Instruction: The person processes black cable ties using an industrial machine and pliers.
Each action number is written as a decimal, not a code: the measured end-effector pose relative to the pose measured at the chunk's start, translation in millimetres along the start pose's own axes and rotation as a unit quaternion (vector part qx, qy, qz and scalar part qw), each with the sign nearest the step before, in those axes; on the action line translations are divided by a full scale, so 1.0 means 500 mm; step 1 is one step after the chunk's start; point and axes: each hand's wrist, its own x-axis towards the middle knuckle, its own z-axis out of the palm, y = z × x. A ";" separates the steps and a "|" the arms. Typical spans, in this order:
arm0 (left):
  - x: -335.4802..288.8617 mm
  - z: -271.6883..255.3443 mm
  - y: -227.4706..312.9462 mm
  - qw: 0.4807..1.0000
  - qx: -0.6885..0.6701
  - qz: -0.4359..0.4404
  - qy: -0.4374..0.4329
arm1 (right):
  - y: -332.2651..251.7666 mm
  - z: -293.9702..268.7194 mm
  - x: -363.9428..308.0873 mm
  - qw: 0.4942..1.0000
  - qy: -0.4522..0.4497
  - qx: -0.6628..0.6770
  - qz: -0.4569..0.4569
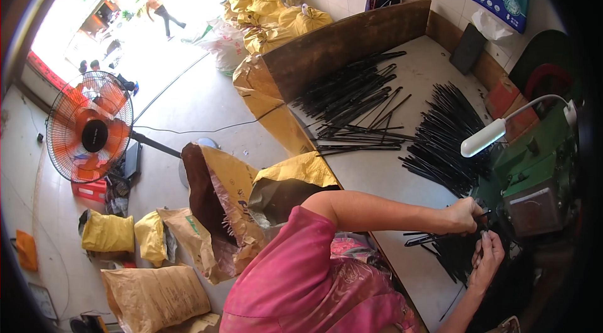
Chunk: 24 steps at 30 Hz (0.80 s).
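My left hand is closed at the front of a green machine, its fingertips pinched by a small dark piece that I cannot make out. Just below it, my right hand has its fingers pressed together; whatever they hold is too small to tell. Beside the machine lies a dense pile of thin black rods on the light tabletop. More black rods lie under and around my forearm and hands. A white lamp on a bent arm hangs over the machine.
Another heap of black rods rests along a brown wooden board at the table's far edge. An orange-bladed fan stands on the left. Paper sacks and yellow bags sit on the floor. A person walks outside.
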 end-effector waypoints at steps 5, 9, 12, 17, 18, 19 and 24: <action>-0.006 -0.010 0.008 1.000 0.003 -0.002 0.004 | -0.007 -0.005 -0.004 0.999 0.029 0.014 0.019; -0.005 -0.012 0.009 1.000 0.000 -0.018 -0.004 | -0.003 -0.019 -0.005 0.999 0.034 0.013 0.012; -0.007 -0.013 0.008 1.000 -0.001 0.001 -0.012 | -0.003 -0.018 -0.006 0.999 0.039 0.013 0.018; -0.009 -0.012 0.014 1.000 0.010 0.003 -0.009 | -0.002 -0.019 -0.002 0.999 0.030 0.024 0.017; -0.008 -0.011 0.013 1.000 0.007 0.000 -0.009 | -0.002 -0.018 -0.001 0.999 0.030 0.023 0.015; -0.008 -0.011 0.012 1.000 0.004 -0.002 -0.009 | -0.003 -0.016 -0.001 0.999 0.030 0.021 0.012; -0.003 -0.002 0.010 1.000 -0.011 -0.007 -0.008 | -0.006 -0.007 0.004 0.999 0.025 0.018 0.018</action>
